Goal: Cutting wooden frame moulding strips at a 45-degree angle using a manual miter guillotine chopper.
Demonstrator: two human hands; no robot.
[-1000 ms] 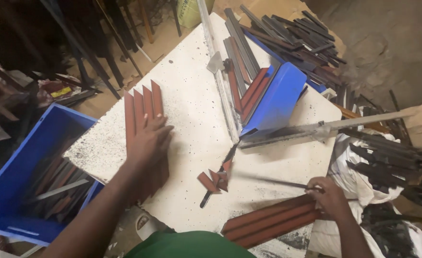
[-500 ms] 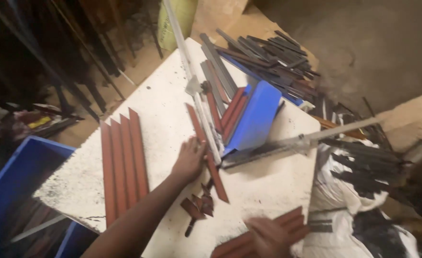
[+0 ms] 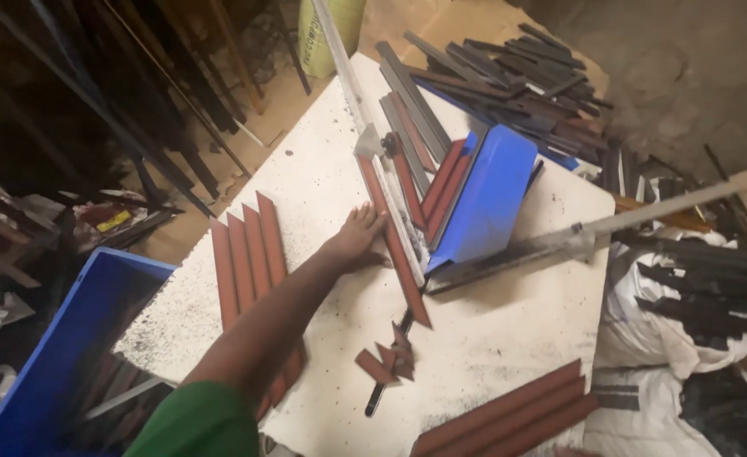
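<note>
Flat on the white worktop (image 3: 509,330), a long red strip (image 3: 395,241) lay slanted beside a metal rail (image 3: 390,190), and the left hand (image 3: 358,237) rested against it, fingers spread, clamped on nothing. The right hand was out of view. Other red strips (image 3: 247,254) lay side by side to the left, short offcuts (image 3: 386,360) nearer, a tipped blue bin (image 3: 488,199) just beyond the rail.

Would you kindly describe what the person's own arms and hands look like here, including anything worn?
Only the left arm shows. It is bare from the hand up to a green short sleeve at the shoulder. No glove, watch or ring is visible. The right hand is out of view.
</note>
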